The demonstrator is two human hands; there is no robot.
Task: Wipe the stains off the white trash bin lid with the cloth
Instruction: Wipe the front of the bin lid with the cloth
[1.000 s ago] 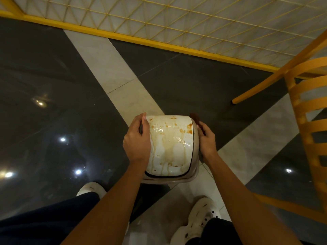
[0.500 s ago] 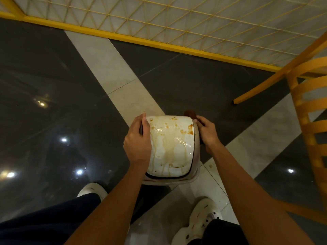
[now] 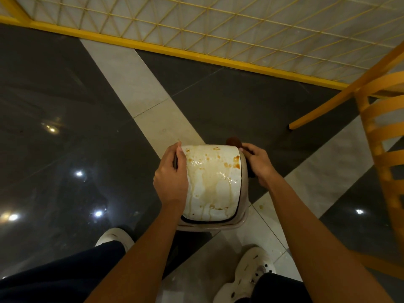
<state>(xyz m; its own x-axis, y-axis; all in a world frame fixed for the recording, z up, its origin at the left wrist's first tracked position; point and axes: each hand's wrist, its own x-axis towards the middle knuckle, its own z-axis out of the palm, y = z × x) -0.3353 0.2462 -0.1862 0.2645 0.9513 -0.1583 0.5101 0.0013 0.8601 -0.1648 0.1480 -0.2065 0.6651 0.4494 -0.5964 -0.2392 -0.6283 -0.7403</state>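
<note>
A white trash bin lid (image 3: 214,182) sits on its beige bin (image 3: 209,225) on the floor between my feet. Brown drips and orange spots cover the lid, thickest near its far right corner. My left hand (image 3: 171,178) grips the bin's left side, thumb on the lid's edge. My right hand (image 3: 259,162) is at the bin's right side, closed on a dark brown cloth (image 3: 233,141). A wad of that cloth sticks out past the fingers, by the far right corner. It is off the lid's top.
A yellow slatted chair (image 3: 380,149) stands close on the right. A yellow-framed mesh panel (image 3: 196,53) runs along the far side. The floor is glossy dark tile crossed by pale stripes (image 3: 140,88). My white shoes (image 3: 115,237) (image 3: 251,272) stand near the bin.
My right hand has slid along the bin's right side toward the far corner, and the brown cloth now shows more past the fingers. My left hand and the bin have stayed put.
</note>
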